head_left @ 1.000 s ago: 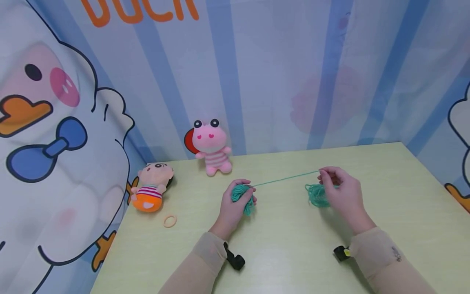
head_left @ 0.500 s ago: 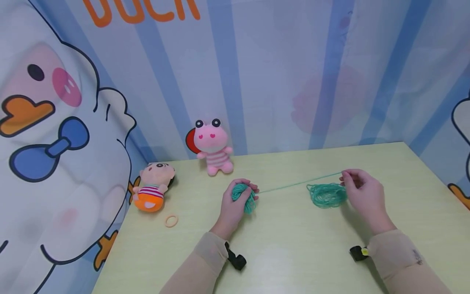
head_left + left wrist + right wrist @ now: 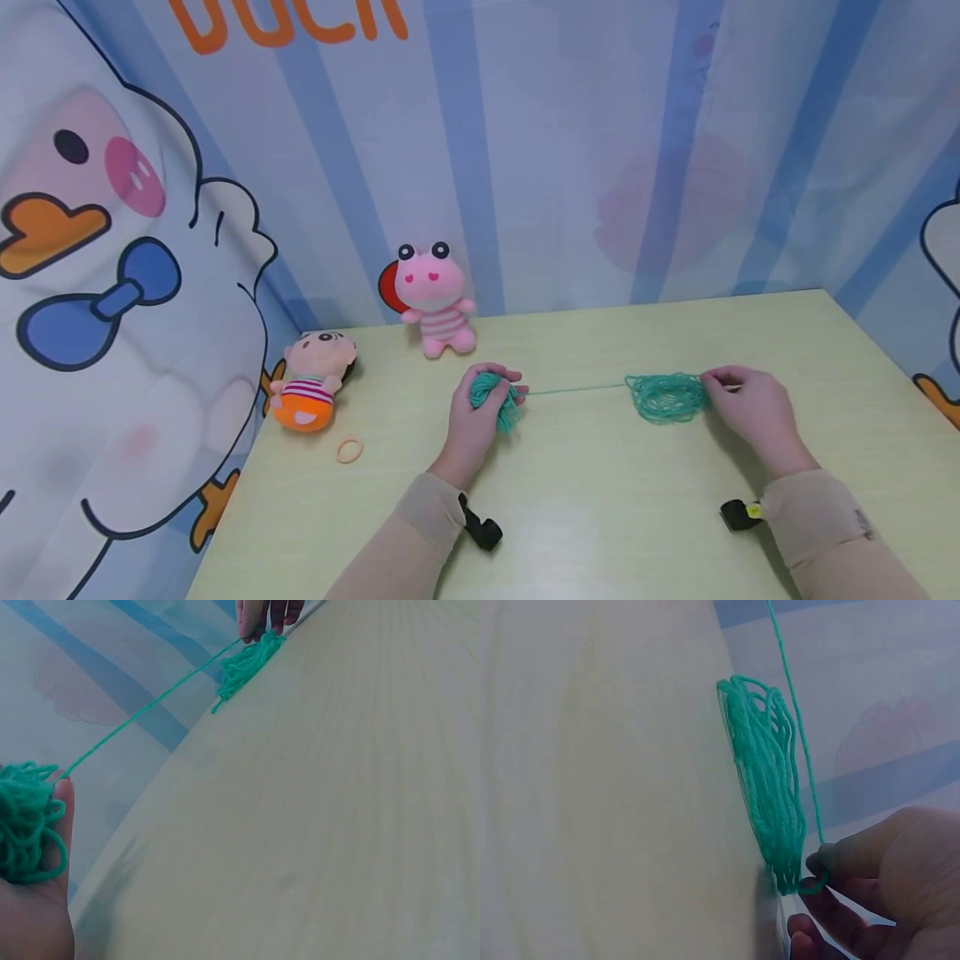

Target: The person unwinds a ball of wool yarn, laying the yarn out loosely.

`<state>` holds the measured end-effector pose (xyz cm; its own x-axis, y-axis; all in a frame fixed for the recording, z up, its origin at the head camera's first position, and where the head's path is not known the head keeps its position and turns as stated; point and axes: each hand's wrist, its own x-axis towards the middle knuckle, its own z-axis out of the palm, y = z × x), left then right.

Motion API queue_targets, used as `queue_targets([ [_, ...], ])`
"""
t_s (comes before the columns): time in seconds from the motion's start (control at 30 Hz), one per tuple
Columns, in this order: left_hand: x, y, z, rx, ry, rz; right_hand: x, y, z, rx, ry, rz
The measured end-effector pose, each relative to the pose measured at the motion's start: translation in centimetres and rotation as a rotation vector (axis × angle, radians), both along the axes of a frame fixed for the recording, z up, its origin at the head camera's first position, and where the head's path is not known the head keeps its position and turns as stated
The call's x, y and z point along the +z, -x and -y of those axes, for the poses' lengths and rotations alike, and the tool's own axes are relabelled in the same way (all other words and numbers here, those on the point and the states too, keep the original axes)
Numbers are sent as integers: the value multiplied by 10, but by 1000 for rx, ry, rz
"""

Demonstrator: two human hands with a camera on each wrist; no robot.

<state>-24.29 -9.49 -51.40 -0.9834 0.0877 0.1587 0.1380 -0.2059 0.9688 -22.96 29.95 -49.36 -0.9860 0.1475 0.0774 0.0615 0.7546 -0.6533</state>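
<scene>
the head view looks forward and down, farthest off. low, tilted wrist views share the looped green yarn bundle (image 3: pixel 763 787).

We identify one green yarn in three portions. The folded bundle (image 3: pixel 487 388) sits in the left hand (image 3: pixel 467 427), gripped between thumb and fingers, its loops protruding beyond the palm. From it we trace a single straight strand (image 3: pixel 576 389) toward 3 o'clock, pinched at its far end by the right hand (image 3: pixel 753 410). At the bundle's 3 o'clock, the loose, elongated pile of loops (image 3: pixel 667 398) rests on the worktop (image 3: pixel 600 500); the strand curves from the pinch back to this pile.
</scene>
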Motion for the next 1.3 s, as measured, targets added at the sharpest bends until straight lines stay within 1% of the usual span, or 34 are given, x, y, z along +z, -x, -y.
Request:
queue_targets([
  [0.1,0,0,0,-25,-6,2,-2,2,3,31,-24,36],
  [0.2,-1,0,0,-44,-15,3,0,1,11,46,-44,18],
  [0.3,-2,1,-1,-57,-23,1,6,-3,26,47,-43,-82],
  [0.37,-3,1,-1,-60,-25,-1,12,-6,41,65,-26,-154],
  [0.43,-3,1,-1,-66,-28,-5,16,-8,58,109,-6,-217],
  [0.53,-2,1,-1,-71,-26,-14,18,-9,87,221,14,-257],
  [0.67,0,0,-1,-75,-23,-18,14,-6,126,343,6,-226],
  [0.8,1,-2,-1,-95,-27,-13,11,-4,156,394,0,-185],
  [0.93,2,-2,-2,-106,-24,-9,9,-2,174,404,1,-148],
  [1.1,2,-2,-2,-106,-21,-21,6,0,185,401,5,-95],
  [1.3,0,-1,-1,-98,-13,-26,3,0,188,385,-12,-129],
])
